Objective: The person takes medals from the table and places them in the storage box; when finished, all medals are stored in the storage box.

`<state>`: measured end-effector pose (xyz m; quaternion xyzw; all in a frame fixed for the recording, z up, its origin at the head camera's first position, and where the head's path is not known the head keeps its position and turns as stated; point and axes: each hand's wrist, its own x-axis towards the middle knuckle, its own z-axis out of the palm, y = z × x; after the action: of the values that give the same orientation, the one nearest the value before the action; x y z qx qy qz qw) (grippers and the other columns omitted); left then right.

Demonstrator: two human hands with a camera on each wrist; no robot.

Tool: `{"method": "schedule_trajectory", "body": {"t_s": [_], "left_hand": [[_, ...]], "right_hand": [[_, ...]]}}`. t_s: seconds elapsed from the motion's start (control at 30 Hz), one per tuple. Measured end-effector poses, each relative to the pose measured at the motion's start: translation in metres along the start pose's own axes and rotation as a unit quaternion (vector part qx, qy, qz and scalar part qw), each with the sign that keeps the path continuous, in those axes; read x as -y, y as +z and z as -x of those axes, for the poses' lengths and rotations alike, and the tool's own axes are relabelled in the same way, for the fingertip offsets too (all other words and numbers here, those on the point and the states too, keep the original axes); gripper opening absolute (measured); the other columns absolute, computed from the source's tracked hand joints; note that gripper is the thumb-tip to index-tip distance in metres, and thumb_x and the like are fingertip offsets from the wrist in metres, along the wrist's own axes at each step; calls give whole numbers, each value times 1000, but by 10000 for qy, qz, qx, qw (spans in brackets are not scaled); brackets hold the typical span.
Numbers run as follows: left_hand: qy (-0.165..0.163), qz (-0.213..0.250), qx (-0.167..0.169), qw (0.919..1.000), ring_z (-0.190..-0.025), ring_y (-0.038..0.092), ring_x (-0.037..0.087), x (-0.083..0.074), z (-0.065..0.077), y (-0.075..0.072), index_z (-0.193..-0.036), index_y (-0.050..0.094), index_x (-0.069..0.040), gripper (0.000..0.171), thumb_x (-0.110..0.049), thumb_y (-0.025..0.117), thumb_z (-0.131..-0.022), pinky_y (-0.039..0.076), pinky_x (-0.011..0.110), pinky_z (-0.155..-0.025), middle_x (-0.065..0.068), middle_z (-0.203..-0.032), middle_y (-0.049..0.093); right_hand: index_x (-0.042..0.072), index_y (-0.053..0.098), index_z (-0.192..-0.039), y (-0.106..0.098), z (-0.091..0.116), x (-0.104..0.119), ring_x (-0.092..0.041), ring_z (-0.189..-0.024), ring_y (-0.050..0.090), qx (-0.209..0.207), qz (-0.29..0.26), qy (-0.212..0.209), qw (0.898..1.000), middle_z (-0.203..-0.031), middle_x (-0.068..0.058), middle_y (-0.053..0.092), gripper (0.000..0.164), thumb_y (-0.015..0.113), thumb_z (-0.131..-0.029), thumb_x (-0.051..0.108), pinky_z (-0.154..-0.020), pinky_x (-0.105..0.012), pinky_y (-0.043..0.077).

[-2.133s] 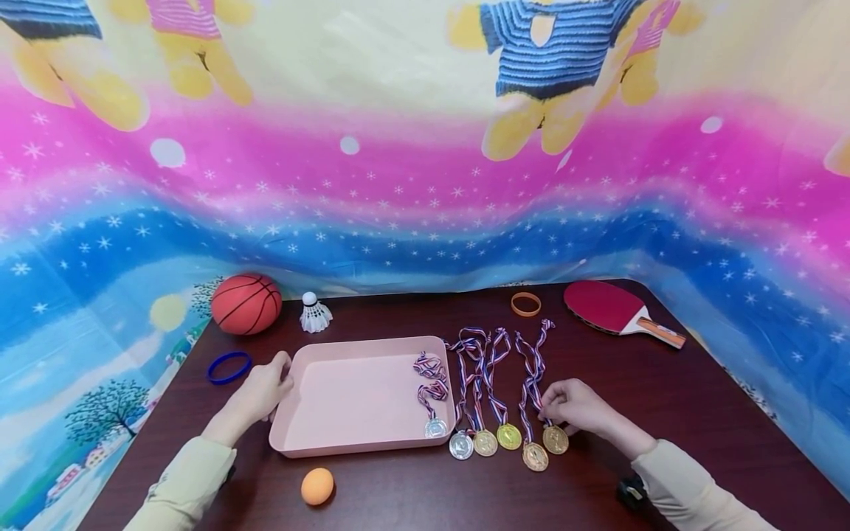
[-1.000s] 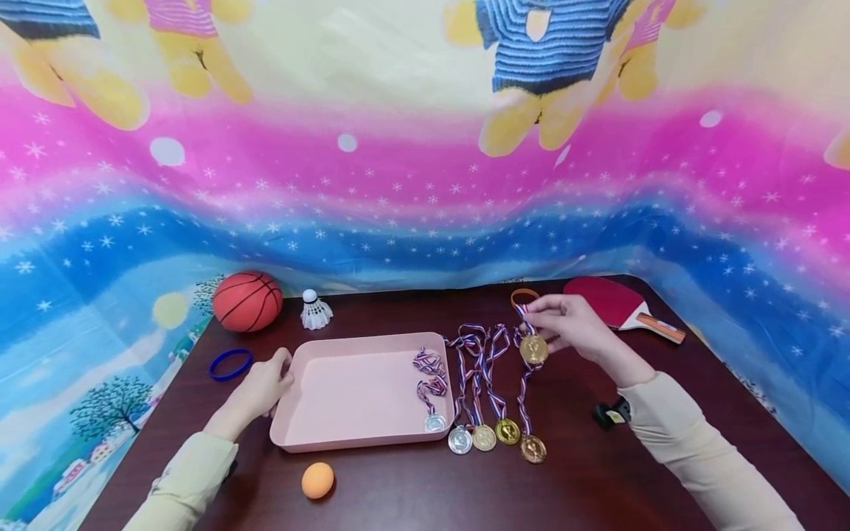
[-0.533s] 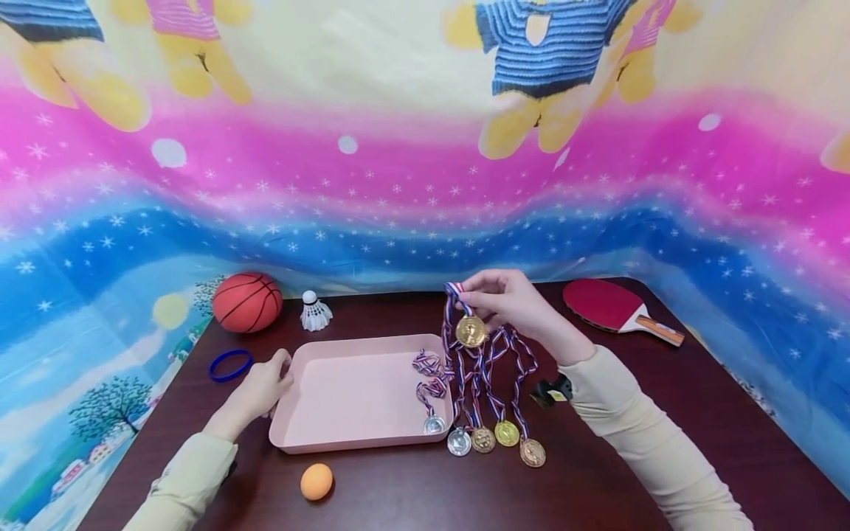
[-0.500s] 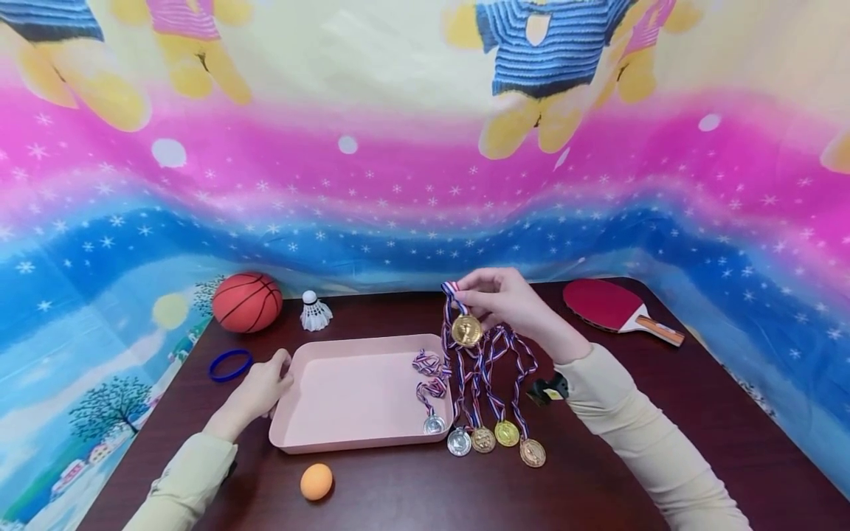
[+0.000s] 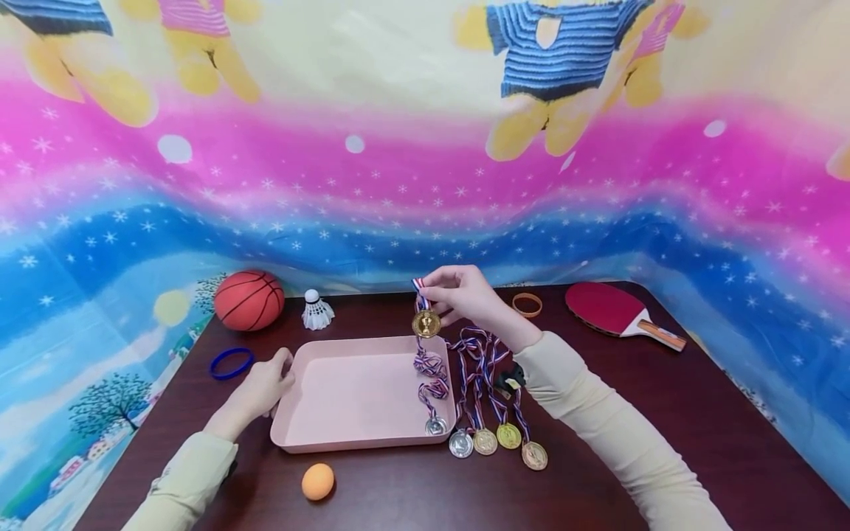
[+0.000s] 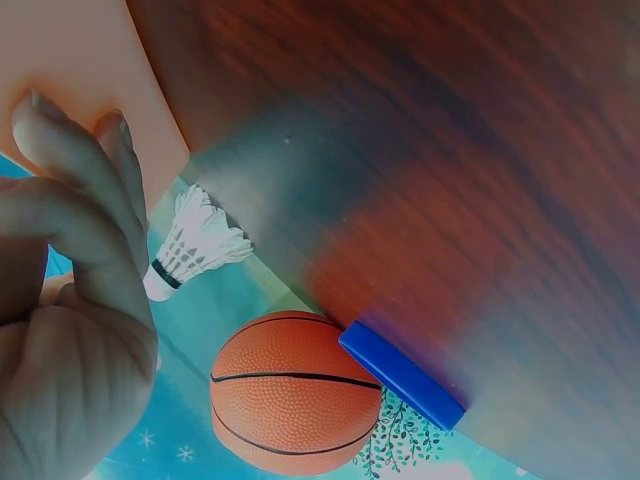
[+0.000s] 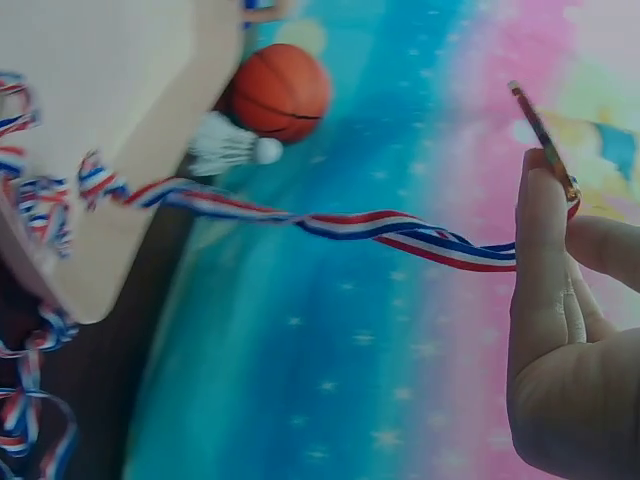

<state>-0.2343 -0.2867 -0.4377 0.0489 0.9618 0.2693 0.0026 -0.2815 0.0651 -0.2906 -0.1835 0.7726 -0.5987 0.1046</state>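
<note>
My right hand [image 5: 465, 295] pinches a gold medal [image 5: 426, 323] by its striped ribbon, close above the disc. The medal hangs over the back right corner of a pink tray [image 5: 358, 444]. In the right wrist view the ribbon [image 7: 350, 222] trails down toward the tray. Inside the tray, along its right side, lies a silver medal [image 5: 435, 425] with its ribbon bunched up. My left hand [image 5: 268, 380] grips the tray's left rim with bent fingers. Right of the tray lie a silver medal [image 5: 461, 444] and several gold-toned medals [image 5: 508, 435], their ribbons stretched toward the back.
A basketball [image 5: 249, 301], a shuttlecock [image 5: 317, 310] and a blue wristband [image 5: 231, 363] stand at the left. An orange ball [image 5: 318, 481] sits in front of the tray. An orange wristband [image 5: 527, 304] and a table tennis bat [image 5: 607, 306] lie at the back right.
My right hand has picked up the rightmost gold medal, raised it and carried it left, from the table to above the tray's right end. My left hand has stayed at the tray's rim.
</note>
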Motion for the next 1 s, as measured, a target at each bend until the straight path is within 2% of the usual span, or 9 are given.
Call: {"method": "schedule_trajectory", "body": {"t_s": [0.13, 0.5, 0.67, 1.0], "left_hand": [[-15, 7, 10, 10000, -30, 44, 11, 0, 0, 0, -109, 40, -2, 17, -7, 46, -94, 42, 29, -34, 4, -48, 48], [-70, 23, 31, 10000, -31, 44, 12, -1, 1, 0, -110, 40, -2, 18, -7, 46, -94, 42, 29, -34, 4, -49, 48], [-78, 12, 34, 10000, -32, 44, 12, -1, 0, -1, -110, 39, -3, 18, -8, 46, -95, 42, 28, -34, 4, -49, 48], [-82, -26, 14, 10000, -32, 44, 12, -1, 0, 2, -111, 39, -3, 18, -8, 46, -95, 42, 29, -34, 4, -50, 47]], "right_hand": [[-4, 64, -106, 8, -8, -20, -14, -63, 67, -10, 50, 213, 9998, -100, -24, 68, 20, 64, -89, 6, -60, -38, 59], [-4, 63, -99, 26, 1, -68, -12, -57, 64, -99, 197, 553, 9982, -83, -12, 68, 15, 65, -88, 5, -53, -33, 58], [-5, 61, -97, 32, 8, -88, -12, -58, 63, 89, 182, 701, 9973, -80, -7, 65, 13, 63, -88, 4, -53, -32, 58], [-7, 56, -91, 52, 30, -116, -13, -59, 65, 545, 212, 683, 9960, -78, -12, 66, 10, 61, -87, 0, -53, -33, 58]]}}
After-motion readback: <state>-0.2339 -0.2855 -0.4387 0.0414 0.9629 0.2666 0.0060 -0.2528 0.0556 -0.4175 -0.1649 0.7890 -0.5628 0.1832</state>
